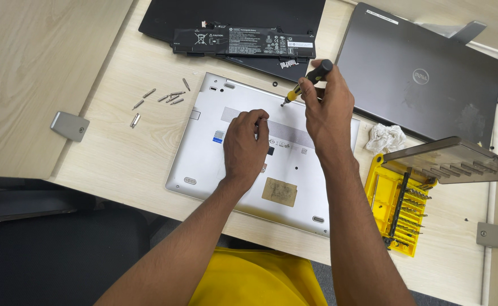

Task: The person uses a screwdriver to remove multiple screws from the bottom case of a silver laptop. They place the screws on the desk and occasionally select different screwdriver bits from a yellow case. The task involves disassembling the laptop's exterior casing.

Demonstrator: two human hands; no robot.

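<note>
A silver laptop [203,158] lies upside down on the light wooden desk [124,153], its bottom cover facing up. My left hand [245,147] rests knuckles-up on the middle of the cover, fingers curled, pressing on it. My right hand [328,110] grips a small black and yellow screwdriver [308,80], tilted, with its tip touching the cover near the far edge of the laptop.
Several loose screwdriver bits [166,97] lie on the desk left of the laptop. A black laptop [164,20] with a long black battery [243,41] on it is at the back; a grey laptop [424,73] is back right. A yellow bit case [379,195] with open lid and a crumpled white cloth [386,137] sit right.
</note>
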